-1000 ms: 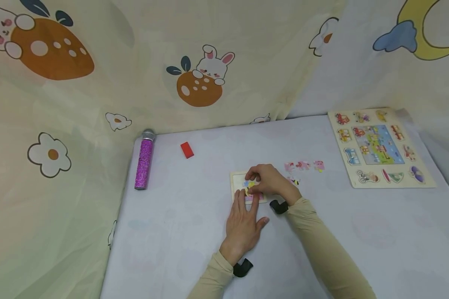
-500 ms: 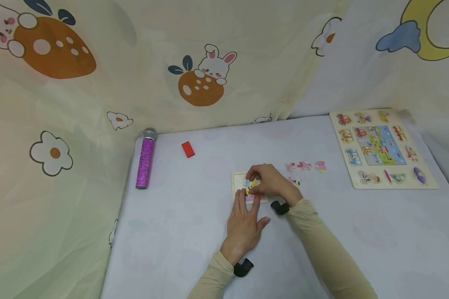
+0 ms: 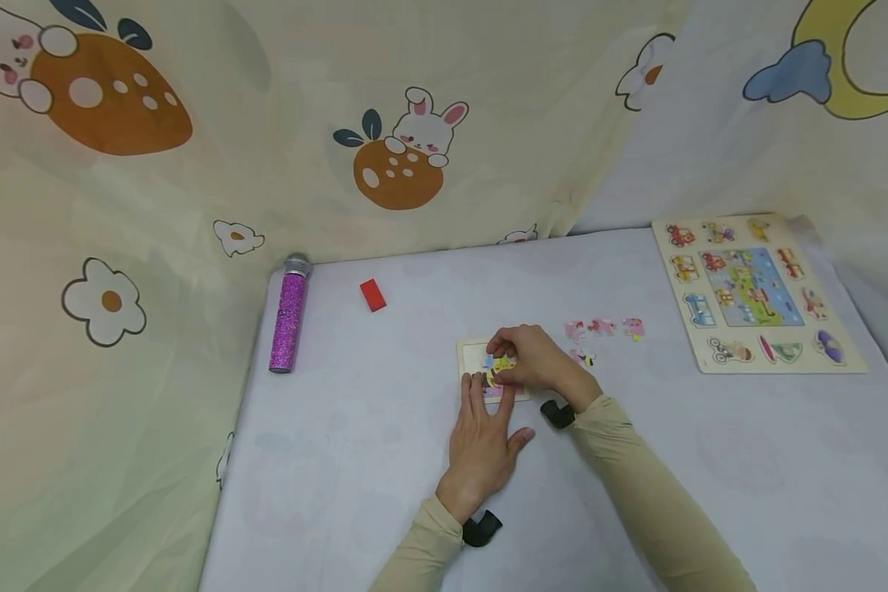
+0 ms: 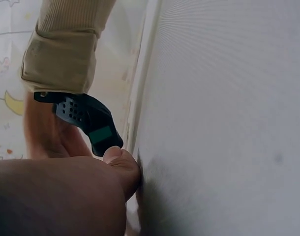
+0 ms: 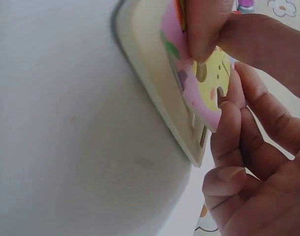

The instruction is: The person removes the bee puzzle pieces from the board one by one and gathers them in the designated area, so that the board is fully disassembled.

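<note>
A small wooden puzzle tray (image 3: 461, 366) lies on the white table with pink and yellow puzzle pieces in its lower part. My left hand (image 3: 481, 460) lies over its near edge, fingers straight and fingertips on the pieces, thumb spread to the right. My right hand (image 3: 536, 358) reaches in from the right and pinches a yellow puzzle piece (image 3: 501, 363) over the tray. In the right wrist view, the pink-and-yellow puzzle piece (image 5: 209, 91) stands tilted above the tray (image 5: 155, 93), right-hand fingers (image 5: 227, 130) curled at its edge. Fingers hide part of the picture.
Loose pink puzzle pieces (image 3: 602, 327) and a yellow-black one (image 3: 583, 358) lie right of the tray. A large picture board (image 3: 681, 329) rests at the far right. A red block (image 3: 373, 295) and a purple glitter microphone (image 3: 288, 325) are at the back left.
The right hand's fingers shift slightly at the yellow piece, and its wrist moves a little to the right. The left hand stays in place on the tray; the whole view drifts slightly.
</note>
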`<action>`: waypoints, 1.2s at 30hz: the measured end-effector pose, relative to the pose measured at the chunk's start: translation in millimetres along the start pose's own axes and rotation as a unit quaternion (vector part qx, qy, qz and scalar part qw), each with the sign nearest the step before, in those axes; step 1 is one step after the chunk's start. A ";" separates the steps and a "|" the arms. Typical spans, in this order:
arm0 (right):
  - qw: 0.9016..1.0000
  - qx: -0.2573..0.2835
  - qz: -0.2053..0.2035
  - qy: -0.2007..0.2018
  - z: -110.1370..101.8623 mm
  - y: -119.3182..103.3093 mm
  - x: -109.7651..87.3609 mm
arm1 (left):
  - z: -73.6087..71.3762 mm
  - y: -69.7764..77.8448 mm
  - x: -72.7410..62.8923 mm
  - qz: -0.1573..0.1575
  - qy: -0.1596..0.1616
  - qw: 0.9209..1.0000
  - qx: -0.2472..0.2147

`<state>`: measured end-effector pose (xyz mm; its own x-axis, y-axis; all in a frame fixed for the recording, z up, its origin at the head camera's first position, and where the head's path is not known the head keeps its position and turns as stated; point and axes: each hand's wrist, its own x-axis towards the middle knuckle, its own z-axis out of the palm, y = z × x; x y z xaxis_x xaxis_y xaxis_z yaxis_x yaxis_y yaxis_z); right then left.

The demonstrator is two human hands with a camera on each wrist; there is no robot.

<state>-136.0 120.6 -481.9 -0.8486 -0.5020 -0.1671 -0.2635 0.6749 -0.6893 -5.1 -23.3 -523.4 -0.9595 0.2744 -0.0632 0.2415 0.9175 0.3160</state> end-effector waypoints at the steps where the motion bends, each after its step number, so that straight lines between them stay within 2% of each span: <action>1: 1.000 0.000 0.000 0.000 0.2 0.4 -0.3 | -0.2 0.1 0.0 0.000 0.000 1.000 0.001; 5: 1.000 -0.002 -0.003 -0.001 1.3 1.4 -1.0 | -0.6 0.1 -0.1 -0.001 0.000 1.000 0.007; 14: 0.998 -0.048 -0.023 0.013 3.6 0.4 -3.1 | -0.9 0.3 0.9 -0.002 0.003 1.000 0.008; 27: 0.999 -0.020 -0.033 0.010 3.4 -1.1 -4.7 | 2.6 2.5 1.6 -0.013 0.006 1.000 0.014; 36: 0.999 -0.003 -0.046 -0.003 3.0 2.2 -4.8 | 2.8 1.9 0.7 -0.002 0.025 0.999 0.023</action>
<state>-131.1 122.9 -484.6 -0.8180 -0.5652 -0.1072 -0.3429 0.6286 -0.6981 -4.9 -20.6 -525.4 -0.9664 0.2565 -0.0167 0.2425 0.9313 0.2718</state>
